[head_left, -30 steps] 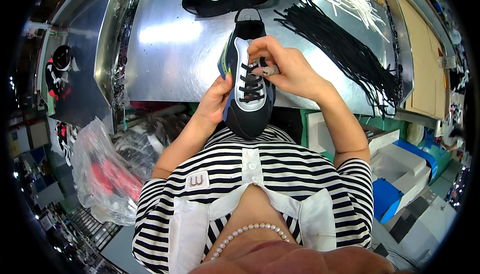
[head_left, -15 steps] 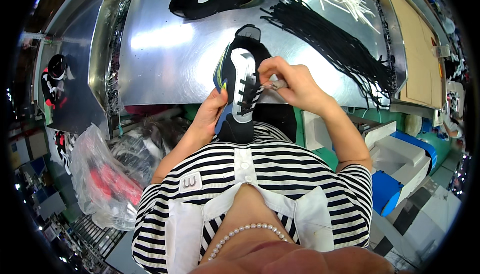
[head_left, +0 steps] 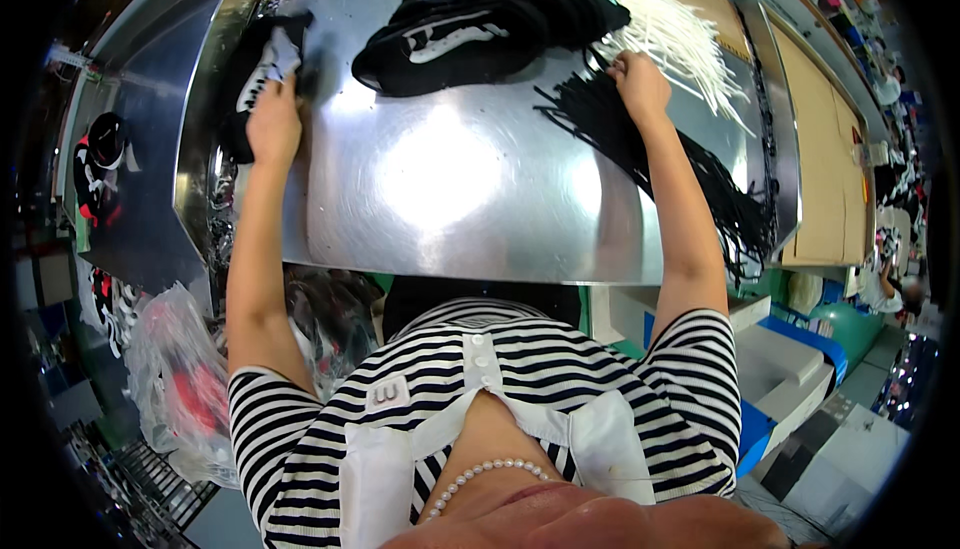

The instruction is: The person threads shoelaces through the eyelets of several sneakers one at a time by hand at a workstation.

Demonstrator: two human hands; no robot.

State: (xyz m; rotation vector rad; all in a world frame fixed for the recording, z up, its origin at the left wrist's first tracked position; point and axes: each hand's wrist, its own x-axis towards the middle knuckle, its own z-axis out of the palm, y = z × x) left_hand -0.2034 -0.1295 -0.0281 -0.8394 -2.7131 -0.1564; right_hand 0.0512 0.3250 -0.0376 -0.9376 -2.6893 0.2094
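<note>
At the table's far left, a black shoe upper (head_left: 238, 64) with a white tongue lies against the raised metal edge. My left hand (head_left: 273, 121) reaches over and is closed on its laced front. My right hand (head_left: 641, 89) is at the top end of a bundle of black shoelaces (head_left: 690, 169), its fingers pinched on a black lace end. Between the hands, toward the back, a stack of black shoe uppers (head_left: 470, 44) with white markings lies on the metal table (head_left: 350, 209). White shoelaces (head_left: 680, 39) lie behind my right hand.
Metal rims border the table on both sides, with a cardboard sheet (head_left: 825, 139) beyond the right one. Below left hangs a clear plastic bag (head_left: 165, 349) with red things inside. A white and blue box-like object (head_left: 790, 359) stands low at the right.
My left hand has carried the shoe upper from before my chest to the table's far left. My right hand has left the shoe's lacing and moved up and right to the black laces.
</note>
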